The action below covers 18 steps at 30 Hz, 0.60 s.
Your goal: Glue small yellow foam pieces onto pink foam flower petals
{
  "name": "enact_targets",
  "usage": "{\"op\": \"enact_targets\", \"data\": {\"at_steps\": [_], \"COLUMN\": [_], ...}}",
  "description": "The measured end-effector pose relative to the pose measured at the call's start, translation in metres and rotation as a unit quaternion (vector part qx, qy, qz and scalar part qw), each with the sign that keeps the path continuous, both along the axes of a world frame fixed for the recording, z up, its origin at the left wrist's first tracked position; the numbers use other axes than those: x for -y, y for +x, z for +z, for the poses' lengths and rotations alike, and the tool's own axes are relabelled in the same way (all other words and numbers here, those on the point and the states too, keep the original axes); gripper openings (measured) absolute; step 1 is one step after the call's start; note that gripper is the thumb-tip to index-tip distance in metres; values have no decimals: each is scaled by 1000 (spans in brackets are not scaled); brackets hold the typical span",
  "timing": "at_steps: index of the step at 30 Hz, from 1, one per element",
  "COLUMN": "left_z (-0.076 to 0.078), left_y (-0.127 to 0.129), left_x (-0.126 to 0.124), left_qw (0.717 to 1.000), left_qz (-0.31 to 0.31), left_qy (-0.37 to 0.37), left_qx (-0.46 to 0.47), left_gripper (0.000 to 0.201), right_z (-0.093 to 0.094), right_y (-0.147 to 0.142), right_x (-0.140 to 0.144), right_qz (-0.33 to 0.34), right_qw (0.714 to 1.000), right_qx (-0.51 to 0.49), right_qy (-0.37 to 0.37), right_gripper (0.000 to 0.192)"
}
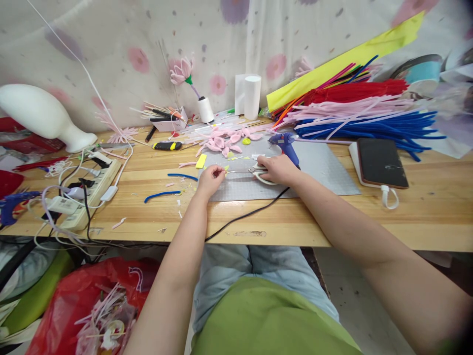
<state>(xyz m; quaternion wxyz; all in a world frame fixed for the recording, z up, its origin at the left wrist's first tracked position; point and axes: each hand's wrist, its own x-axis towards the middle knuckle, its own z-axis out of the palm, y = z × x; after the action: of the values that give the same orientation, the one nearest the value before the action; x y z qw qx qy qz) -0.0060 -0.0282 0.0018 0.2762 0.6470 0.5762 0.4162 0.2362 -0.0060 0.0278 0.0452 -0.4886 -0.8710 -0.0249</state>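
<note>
My right hand [280,170] is closed on a pair of scissors [240,171] with pale handles, their blades pointing left over the grey cutting mat [325,172]. At the blade tips, my left hand [212,181] pinches a small yellow piece [226,168]. How far the blades are apart is too small to tell. Just behind the right hand lies a blue glue gun [287,144], its black cord running to the table's front edge. Pink fuzzy petals [221,142] are heaped at the mat's back edge. A yellow slip [201,160] lies beside my left hand.
Blue pipe cleaner pieces [162,194] and a utility knife [167,146] lie to the left. A power strip [92,190] with tangled cables stands farther left. Pipe cleaner bundles [354,123] fill the back right, near a phone [382,162]. A pink flower [182,72] stands behind.
</note>
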Motion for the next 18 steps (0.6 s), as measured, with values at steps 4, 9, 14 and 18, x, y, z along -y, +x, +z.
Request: {"op": "enact_targets", "data": {"at_steps": [4, 9, 14, 18], "left_z": [1, -1, -4, -4], "left_y": [1, 1, -1, 0], "left_x": [0, -1, -2, -3], "left_qw": [1000, 1000, 999, 999], "left_qz": [1, 7, 15, 17], "left_qy": [0, -17, -18, -18], "left_qx": [7, 22, 31, 36], "left_gripper": [9, 13, 13, 12], "right_z": [0, 0, 0, 2], "right_y": [0, 0, 0, -1], "right_x": [1, 1, 2, 4], "right_qz": [-21, -32, -18, 0], "right_qw": [1000, 998, 998, 999], "right_qx": [-18, -46, -54, -48], "right_qy": [3, 5, 16, 26], "right_gripper": [42, 43, 42, 38]}}
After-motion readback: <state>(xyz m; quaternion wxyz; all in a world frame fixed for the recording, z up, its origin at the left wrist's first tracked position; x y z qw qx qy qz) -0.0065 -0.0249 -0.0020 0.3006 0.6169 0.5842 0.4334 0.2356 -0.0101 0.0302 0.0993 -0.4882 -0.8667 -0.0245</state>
